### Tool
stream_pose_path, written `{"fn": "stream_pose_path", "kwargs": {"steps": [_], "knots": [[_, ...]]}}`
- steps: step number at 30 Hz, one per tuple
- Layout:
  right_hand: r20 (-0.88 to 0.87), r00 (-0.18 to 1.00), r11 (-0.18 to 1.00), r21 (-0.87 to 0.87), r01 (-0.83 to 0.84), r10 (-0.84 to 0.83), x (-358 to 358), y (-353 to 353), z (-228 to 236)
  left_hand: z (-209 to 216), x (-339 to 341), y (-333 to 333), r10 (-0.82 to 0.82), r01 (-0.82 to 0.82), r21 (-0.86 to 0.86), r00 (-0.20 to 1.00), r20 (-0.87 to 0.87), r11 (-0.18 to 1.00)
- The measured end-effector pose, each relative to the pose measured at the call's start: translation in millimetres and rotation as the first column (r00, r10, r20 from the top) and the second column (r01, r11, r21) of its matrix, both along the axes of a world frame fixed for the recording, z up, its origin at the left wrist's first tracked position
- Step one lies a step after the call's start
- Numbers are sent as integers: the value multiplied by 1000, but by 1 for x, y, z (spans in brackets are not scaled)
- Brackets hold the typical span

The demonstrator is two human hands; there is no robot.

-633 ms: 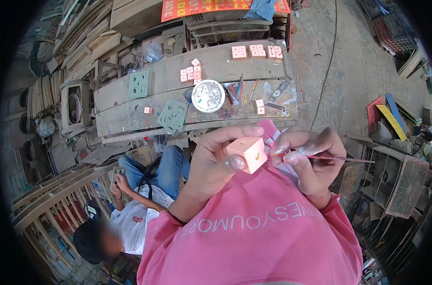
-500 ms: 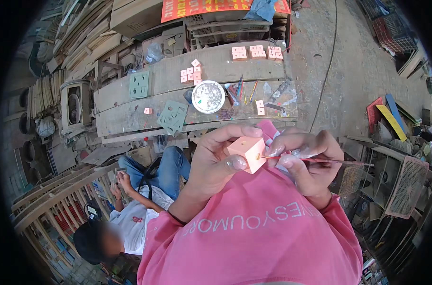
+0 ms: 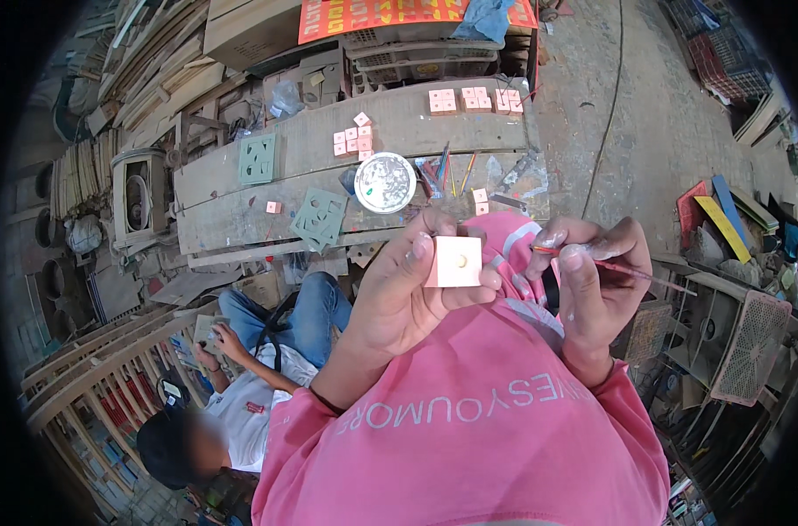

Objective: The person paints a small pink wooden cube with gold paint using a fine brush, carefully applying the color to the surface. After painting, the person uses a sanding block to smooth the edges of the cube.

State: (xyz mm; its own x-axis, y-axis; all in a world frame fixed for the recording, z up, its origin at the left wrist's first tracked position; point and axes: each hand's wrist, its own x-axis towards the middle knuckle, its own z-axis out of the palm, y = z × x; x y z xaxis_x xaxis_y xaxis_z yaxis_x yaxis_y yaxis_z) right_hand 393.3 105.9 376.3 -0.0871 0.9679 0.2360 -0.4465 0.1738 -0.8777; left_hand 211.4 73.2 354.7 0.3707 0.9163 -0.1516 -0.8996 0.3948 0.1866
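A person in a pink shirt works at a wooden table [image 3: 215,145], with a round silvery dish [image 3: 385,198] as the landmark. The left hand [image 3: 401,294] pinches a pale pink cube [image 3: 449,273], fingertips on either side, held up on the person's side of the dish and somewhat right of it. The right hand [image 3: 602,294], farther right of the dish, pinches a thin reddish brush [image 3: 637,274], its tip apart from the cube.

As for progress, the cube's facing side shows one yellowish round spot at its middle, so that face looks marked. Its hidden faces cannot be checked, so what is left on them cannot be told. More pink cubes are set out: a cluster [image 3: 352,138] just beyond the dish and slightly left, small groups [image 3: 476,99] beyond and right, a pair [image 3: 480,202] to the right, and a single cube [image 3: 274,207] to the left (their dots are too small to judge).

The cube's spotted face points up toward the wearer's eyes; having roughly equal sides, it has no clear long axis. The brush's long axis runs sideways, tip leftward toward the cube, tail rightward, away from the dish and slightly nearer the person.
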Motion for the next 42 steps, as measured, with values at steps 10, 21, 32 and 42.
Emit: {"fn": "stream_pose_path", "kwargs": {"steps": [10, 21, 32, 42], "knots": [[-7, 1000, 996, -83, 26, -27, -1, 14, -12, -10, -4, 6, -4, 2, -101, 1000, -23, 995], [471, 863, 915, -403, 24, 184, 11, 81, -188, -34, -21, -21, 296, -290, -233, 955, -7, 928], [629, 551, 816, -544, -192, 549, -29, 88, -289, -34, -27, -45, 549, -576, -168, 816, -182, 800], [834, 179, 851, -493, -183, 522, -38, 104, -340, -39, -29, -62, 615, -631, -182, 775, -143, 754]]}}
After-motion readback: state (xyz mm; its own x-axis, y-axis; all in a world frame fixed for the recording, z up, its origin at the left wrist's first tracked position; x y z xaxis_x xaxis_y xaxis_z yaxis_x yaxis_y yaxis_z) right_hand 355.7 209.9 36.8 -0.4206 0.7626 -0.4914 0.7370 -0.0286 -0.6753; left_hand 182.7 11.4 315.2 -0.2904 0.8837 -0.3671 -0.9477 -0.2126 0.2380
